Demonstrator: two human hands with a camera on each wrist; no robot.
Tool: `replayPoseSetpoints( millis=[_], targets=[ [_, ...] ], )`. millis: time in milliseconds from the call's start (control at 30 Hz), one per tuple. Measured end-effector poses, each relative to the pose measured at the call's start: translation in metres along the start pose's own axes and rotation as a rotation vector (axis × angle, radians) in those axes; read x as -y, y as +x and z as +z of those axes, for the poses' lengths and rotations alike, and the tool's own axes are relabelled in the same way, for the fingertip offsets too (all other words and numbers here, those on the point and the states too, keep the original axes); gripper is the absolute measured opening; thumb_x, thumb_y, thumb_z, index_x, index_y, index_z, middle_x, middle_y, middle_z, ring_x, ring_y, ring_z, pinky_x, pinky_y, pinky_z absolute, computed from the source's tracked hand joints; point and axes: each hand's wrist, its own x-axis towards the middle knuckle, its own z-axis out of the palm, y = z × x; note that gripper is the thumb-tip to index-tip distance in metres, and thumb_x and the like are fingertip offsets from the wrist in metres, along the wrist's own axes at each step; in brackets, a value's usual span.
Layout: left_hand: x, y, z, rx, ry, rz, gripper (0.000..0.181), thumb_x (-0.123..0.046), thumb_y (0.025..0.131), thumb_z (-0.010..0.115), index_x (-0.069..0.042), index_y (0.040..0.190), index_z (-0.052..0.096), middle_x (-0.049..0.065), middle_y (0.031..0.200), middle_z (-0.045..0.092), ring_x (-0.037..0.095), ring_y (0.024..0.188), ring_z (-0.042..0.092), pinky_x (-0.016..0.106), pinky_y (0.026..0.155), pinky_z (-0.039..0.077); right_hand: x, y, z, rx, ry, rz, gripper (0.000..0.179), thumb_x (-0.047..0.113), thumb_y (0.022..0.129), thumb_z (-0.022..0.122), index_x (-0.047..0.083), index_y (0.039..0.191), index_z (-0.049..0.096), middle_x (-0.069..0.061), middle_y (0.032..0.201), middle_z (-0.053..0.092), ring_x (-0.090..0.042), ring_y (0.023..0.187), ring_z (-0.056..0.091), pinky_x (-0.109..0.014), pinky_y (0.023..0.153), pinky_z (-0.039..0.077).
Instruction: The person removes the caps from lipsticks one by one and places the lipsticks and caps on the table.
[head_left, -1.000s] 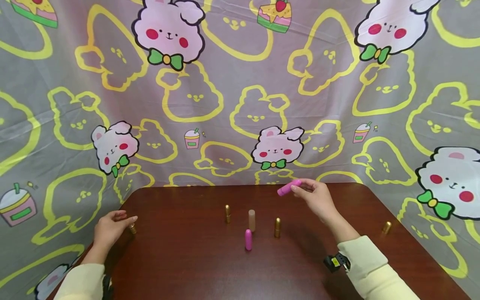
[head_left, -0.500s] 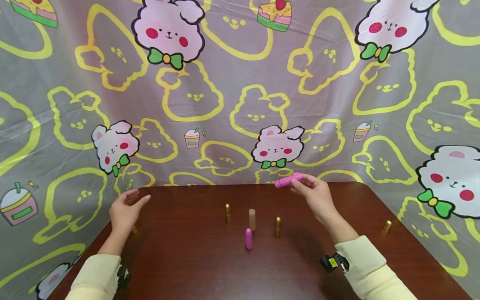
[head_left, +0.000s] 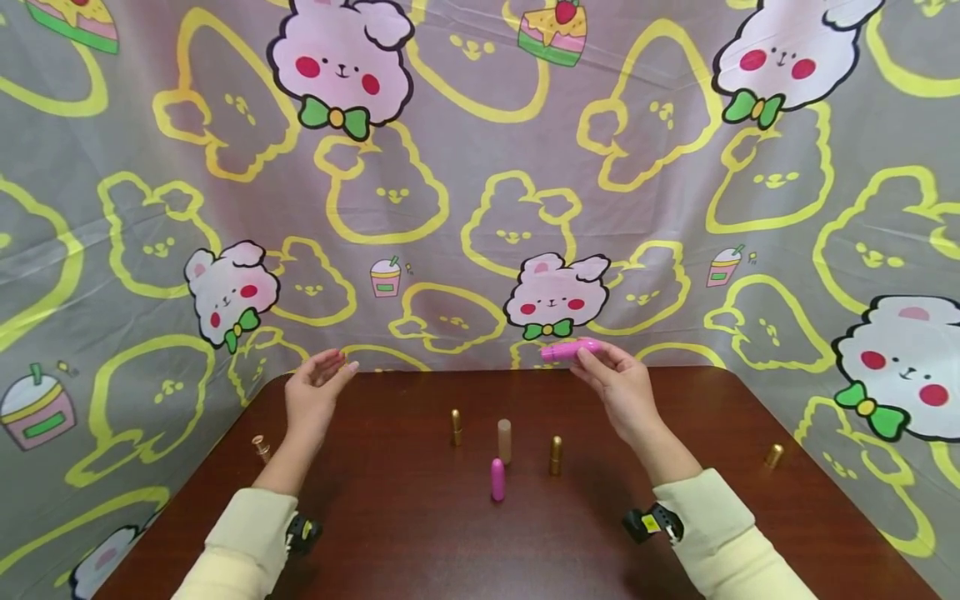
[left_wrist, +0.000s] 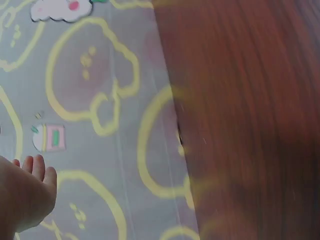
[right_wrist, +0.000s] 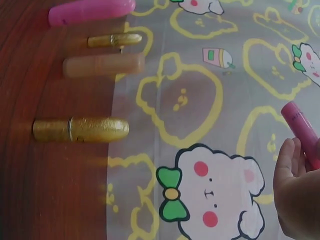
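Note:
My right hand (head_left: pixel 624 390) pinches a bright pink lipstick-like tube (head_left: pixel 561 351) between thumb and fingers, above the table's far edge. The tube lies nearly level, its end pointing left; the right wrist view shows faint lettering on this pink tube (right_wrist: pixel 300 122). My left hand (head_left: pixel 313 402) is raised above the left part of the table, fingers apart and holding nothing. In the left wrist view only part of the left hand (left_wrist: pixel 30 192) shows. Behind the left forearm, a small gold piece (head_left: pixel 261 447) rests on the table.
On the brown table (head_left: pixel 390 542) stand a second pink tube (head_left: pixel 497 481), a beige tube (head_left: pixel 504 442), and two gold bullet-shaped tubes, one gold tube (head_left: pixel 456 427) farther left and another gold tube (head_left: pixel 555 456). A short gold piece (head_left: pixel 774 455) lies far right. A patterned cloth (head_left: pixel 465 167) surrounds the table.
My left hand has left the small gold piece at the left, rising and moving right. My right hand has lifted slightly, and the pink tube in it has turned nearly level.

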Motion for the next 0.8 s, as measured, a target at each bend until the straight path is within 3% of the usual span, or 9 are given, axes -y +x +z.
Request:
replayPoseSetpoints(
  millis=[100, 167, 300, 500, 800],
  targets=[
    [-0.007, -0.005, 0.014, 0.023, -0.12, 0.002, 0.035, 0.002, 0.084, 0.073, 0.008, 0.116, 0.061, 0.001, 0.102, 0.069, 0.009, 0.096, 0.064, 0.017, 0.082, 0.05, 0.0, 0.0, 0.005, 0.004, 0.025, 0.005, 0.023, 0.011, 0.092, 0.066, 0.001, 0.112, 0.066, -0.001, 0.105, 0.069, -0.018, 0.098, 0.067, -0.033, 0.09, 0.05],
    [-0.004, -0.007, 0.023, 0.042, -0.198, 0.025, 0.035, 0.005, 0.084, 0.072, 0.012, 0.116, 0.06, 0.004, 0.101, 0.07, 0.009, 0.093, 0.066, 0.019, 0.083, 0.05, -0.001, 0.0, 0.009, 0.003, 0.064, 0.004, 0.016, 0.01, 0.092, 0.066, 0.005, 0.107, 0.069, -0.002, 0.103, 0.068, -0.018, 0.095, 0.068, -0.034, 0.091, 0.05],
    [-0.006, -0.016, 0.038, 0.094, -0.299, 0.009, 0.037, 0.009, 0.085, 0.069, 0.018, 0.118, 0.056, 0.007, 0.102, 0.071, 0.009, 0.092, 0.066, 0.022, 0.085, 0.051, -0.002, 0.0, 0.016, -0.012, 0.124, 0.012, 0.012, 0.006, 0.093, 0.064, 0.009, 0.102, 0.07, -0.003, 0.1, 0.068, -0.017, 0.09, 0.069, -0.035, 0.09, 0.05],
    [-0.011, -0.028, 0.061, 0.127, -0.392, -0.016, 0.035, 0.01, 0.086, 0.066, 0.02, 0.118, 0.055, 0.012, 0.103, 0.071, 0.015, 0.094, 0.068, 0.025, 0.087, 0.051, -0.002, -0.002, 0.025, -0.017, 0.179, 0.024, 0.014, 0.003, 0.093, 0.062, 0.013, 0.094, 0.072, -0.004, 0.095, 0.069, -0.017, 0.087, 0.07, -0.037, 0.091, 0.049],
    [-0.021, -0.042, 0.091, 0.203, -0.495, -0.017, 0.029, 0.011, 0.087, 0.063, 0.018, 0.115, 0.057, 0.005, 0.097, 0.072, 0.016, 0.094, 0.069, 0.027, 0.088, 0.051, -0.002, -0.003, 0.034, -0.029, 0.212, 0.04, 0.014, 0.002, 0.095, 0.06, 0.01, 0.095, 0.071, -0.005, 0.095, 0.069, -0.018, 0.086, 0.07, -0.036, 0.09, 0.05]
  ],
)
